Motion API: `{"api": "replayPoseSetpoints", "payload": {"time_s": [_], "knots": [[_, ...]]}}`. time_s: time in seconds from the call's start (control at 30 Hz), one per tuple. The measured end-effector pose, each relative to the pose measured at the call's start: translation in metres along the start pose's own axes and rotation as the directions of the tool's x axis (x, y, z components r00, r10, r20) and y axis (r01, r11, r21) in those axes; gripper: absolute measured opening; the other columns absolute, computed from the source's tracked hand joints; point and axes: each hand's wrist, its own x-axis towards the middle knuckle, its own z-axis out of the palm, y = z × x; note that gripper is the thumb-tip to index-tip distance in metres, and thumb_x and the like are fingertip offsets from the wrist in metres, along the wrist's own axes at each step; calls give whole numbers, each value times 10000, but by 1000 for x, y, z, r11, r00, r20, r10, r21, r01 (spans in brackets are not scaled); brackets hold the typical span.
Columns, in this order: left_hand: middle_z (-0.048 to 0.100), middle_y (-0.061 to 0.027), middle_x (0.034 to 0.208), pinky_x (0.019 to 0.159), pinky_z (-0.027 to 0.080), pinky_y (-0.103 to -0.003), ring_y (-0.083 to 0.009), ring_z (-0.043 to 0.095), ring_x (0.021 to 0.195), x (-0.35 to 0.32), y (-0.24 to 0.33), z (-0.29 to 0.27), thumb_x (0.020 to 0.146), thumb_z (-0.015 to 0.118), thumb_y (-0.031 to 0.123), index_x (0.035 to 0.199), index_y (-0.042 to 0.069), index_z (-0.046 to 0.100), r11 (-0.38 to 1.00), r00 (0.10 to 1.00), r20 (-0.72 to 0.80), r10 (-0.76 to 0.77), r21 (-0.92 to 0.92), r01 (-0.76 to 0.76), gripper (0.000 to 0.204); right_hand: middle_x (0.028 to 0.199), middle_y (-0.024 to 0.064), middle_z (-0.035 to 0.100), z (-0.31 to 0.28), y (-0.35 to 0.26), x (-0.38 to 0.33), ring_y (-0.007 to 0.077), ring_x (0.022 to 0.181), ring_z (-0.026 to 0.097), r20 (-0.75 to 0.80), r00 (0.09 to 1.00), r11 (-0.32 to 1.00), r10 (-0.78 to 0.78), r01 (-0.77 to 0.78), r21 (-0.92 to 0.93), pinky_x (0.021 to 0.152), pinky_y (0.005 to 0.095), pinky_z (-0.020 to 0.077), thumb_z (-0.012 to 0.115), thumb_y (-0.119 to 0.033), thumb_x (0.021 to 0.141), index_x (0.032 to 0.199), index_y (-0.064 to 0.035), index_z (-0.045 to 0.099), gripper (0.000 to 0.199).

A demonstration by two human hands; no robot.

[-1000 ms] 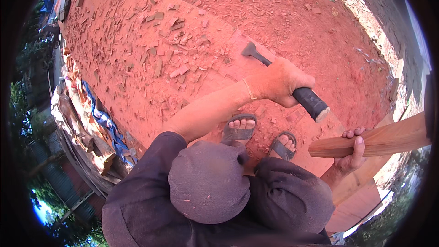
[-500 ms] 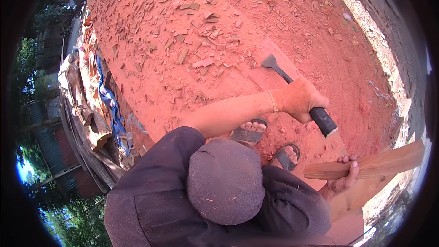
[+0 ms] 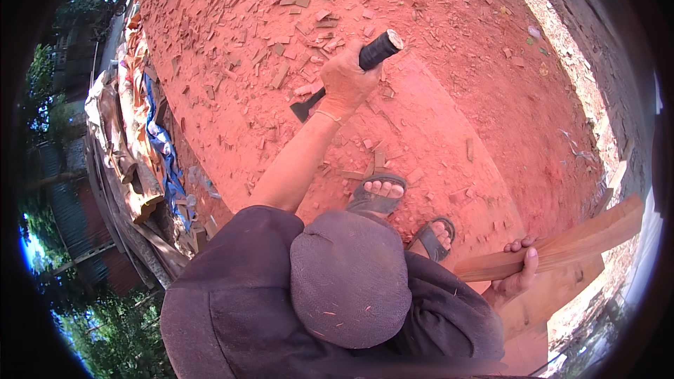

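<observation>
My left hand [image 3: 349,81] is raised over the chip-strewn ground, its fingers wrapped round a wide-bladed chisel [image 3: 380,50]. The thick black handle, pale at its butt end, points up to the right. Its dark flared blade shows below the hand, at the lower left, and the shank is partly hidden. On the right, my right hand [image 3: 518,272] grips a brown wooden board [image 3: 583,240] with the thumb on the near side and fingertips showing over the far edge. The board slants up to the right, and the chisel is well apart from it.
Reddish wood chips [image 3: 302,1] lie over the red ground. Below the board is a larger wooden piece [image 3: 551,298]. My sandalled feet [image 3: 379,193] stand between the arms. At the left are stacked timber [image 3: 144,196] and a blue sheet [image 3: 161,142]. A grey cap [image 3: 349,279] fills the lower middle.
My left hand has swung up and left with the chisel, whose butt end now points up instead of down. The board in my right hand has shifted slightly left and tilted more.
</observation>
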Motion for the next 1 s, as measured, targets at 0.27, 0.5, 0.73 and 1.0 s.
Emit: {"api": "replayPoseSetpoints", "payload": {"time_s": [0.27, 0.5, 0.73, 1.0], "knots": [[700, -87, 736, 581, 562, -357, -277, 719, 665, 122, 105, 68, 659, 891, 191, 844, 116, 678, 608, 843, -346, 411, -585, -537, 292, 1028, 83, 555, 13, -15, -14, 178, 868, 568, -140, 990, 999, -17, 10, -48, 770, 334, 514, 687, -223, 891, 1228, -31, 512, 425], [665, -116, 692, 578, 535, -449, -335, 704, 684, 45, 119, 30, 743, 791, 189, 852, 133, 639, 855, 940, -58, 336, -401, -330, 195, 1047, 79, 554, 11, -21, -17, 172, 883, 560, -117, 992, 998, -44, 40, -38, 768, 328, 509, 684, -249, 905, 1236, -28, 514, 432], [666, -128, 691, 567, 525, -447, -353, 696, 652, 30, 17, 23, 757, 816, 189, 850, 114, 649, 963, 985, 75, 158, -231, -137, 204, 1026, 76, 566, 6, -16, -24, 168, 872, 568, -163, 986, 998, 20, -29, -52, 760, 317, 510, 675, -255, 929, 1248, -15, 523, 427], [663, -115, 687, 594, 538, -415, -344, 706, 694, 51, 188, 35, 628, 819, 166, 772, 123, 616, 275, 888, -87, 451, -933, -231, 253, 1022, 61, 583, 31, -8, -19, 154, 877, 577, -120, 993, 999, 18, -23, -43, 761, 305, 514, 682, -267, 951, 1203, -29, 536, 377]]}}
